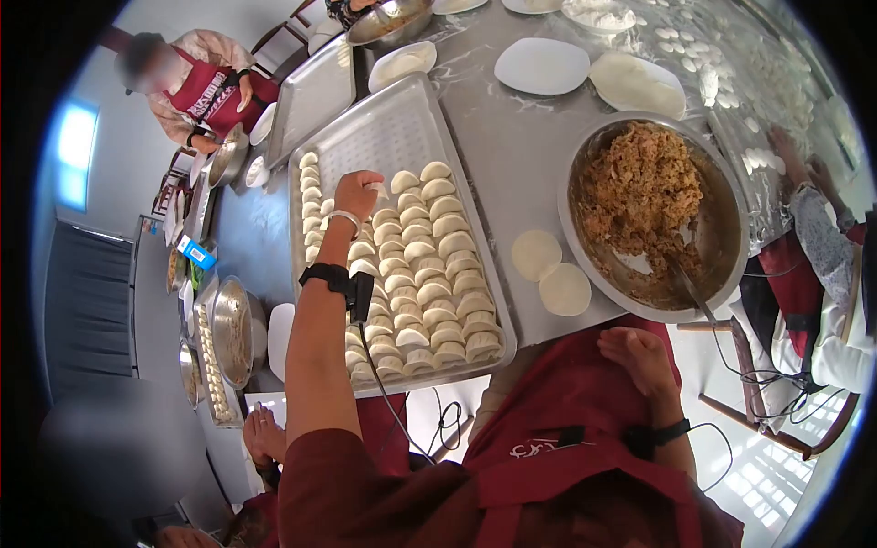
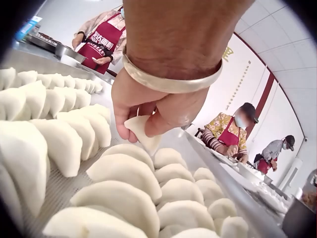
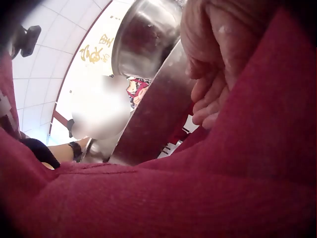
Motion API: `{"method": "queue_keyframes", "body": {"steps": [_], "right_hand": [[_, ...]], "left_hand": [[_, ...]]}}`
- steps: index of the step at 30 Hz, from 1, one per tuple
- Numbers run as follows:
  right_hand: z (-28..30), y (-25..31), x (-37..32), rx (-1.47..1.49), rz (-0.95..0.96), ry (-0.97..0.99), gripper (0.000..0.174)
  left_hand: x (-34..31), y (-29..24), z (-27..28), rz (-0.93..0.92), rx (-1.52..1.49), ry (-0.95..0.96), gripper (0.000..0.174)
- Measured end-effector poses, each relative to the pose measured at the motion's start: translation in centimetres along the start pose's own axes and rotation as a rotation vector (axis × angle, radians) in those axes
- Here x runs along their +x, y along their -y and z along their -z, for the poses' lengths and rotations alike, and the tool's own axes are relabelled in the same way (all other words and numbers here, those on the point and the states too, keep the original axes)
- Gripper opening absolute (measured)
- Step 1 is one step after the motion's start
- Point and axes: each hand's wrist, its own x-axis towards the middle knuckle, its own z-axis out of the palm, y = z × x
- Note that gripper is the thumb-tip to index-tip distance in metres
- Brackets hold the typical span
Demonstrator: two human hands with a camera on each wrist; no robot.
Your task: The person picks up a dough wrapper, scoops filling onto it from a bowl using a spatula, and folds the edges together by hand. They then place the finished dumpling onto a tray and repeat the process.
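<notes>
My left hand reaches over the metal tray, which holds several rows of folded dumplings. In the left wrist view the thumb and fingers of the left hand pinch one dumpling by its upper part, above the row ends. Its lower part hangs between neighbouring dumplings. My right hand is held in front of the apron, below the bowl of filling, with nothing in it. In the right wrist view the right hand has loosely bent fingers beside the table edge.
Two round wrappers lie between the tray and the metal bowl, where a spoon leans. White plates stand farther back. Another tray is at the back left. Other people stand or sit around the table.
</notes>
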Motion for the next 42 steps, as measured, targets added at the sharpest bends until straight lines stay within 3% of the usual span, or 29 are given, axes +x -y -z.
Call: {"method": "queue_keyframes", "body": {"steps": [7, 13, 19, 23, 25, 29, 30, 33, 34, 37, 39, 42], "right_hand": [[-0.3, 0.4, 0.3, 0.011, -0.039, -0.044, 0.042], [-0.1, 0.1, 0.7, 0.034, -0.045, -0.043, 0.038], [-0.4, 0.3, 0.6, 0.041, -0.051, -0.059, 0.037], [-0.3, 0.3, 0.8, -0.032, -0.067, -0.048, 0.036], [-0.3, 0.2, 0.7, -0.033, -0.051, -0.047, 0.036], [-1.3, 1.1, 0.2, -0.096, 0.006, 0.025, 0.038], [-1.3, 0.9, 0.1, -0.108, 0.034, 0.042, 0.036], [-3.7, 3.4, -1.1, -0.415, 0.127, 0.115, 0.031], [-5.2, 4.7, -1.9, -0.483, 0.199, 0.105, 0.024], [-8.8, 6.3, -2.9, -0.78, 0.518, 0.053, 0.027], [-9.7, 6.0, -1.7, -1.019, 0.739, 0.036, 0.043], [-10.2, 4.4, 1.5, -1.338, 0.918, -0.04, 0.062]], "left_hand": [[-0.5, 0.4, -1.1, 0.029, 0.053, 0.059, 0.024], [-0.8, 0.2, -1.5, 0.125, -0.179, 0.099, 0.029], [-1.8, -1.3, -1.3, 0.012, 0.069, 0.02, 0.029], [-2.2, 0.1, -1.6, -0.205, 0.24, -0.046, 0.031], [-1.4, 3.4, -2.1, -0.336, 0.371, -0.007, 0.035], [-1.1, 4.2, -2.3, -0.341, 0.334, 0.042, 0.04], [-1.4, 3.2, -1.9, -0.278, 0.329, 0.07, 0.041], [-3.2, 0.0, -0.7, -0.222, 0.266, -0.09, 0.04], [-4.4, -2.0, 0.0, -0.173, 0.18, -0.138, 0.035], [-9.6, -9.0, 2.0, -0.09, -0.103, -0.237, 0.031], [-14.5, -13.6, 1.7, -0.001, -0.444, -0.216, 0.028], [-23.3, -20.8, 0.0, 0.051, -0.73, 0.046, 0.024]]}}
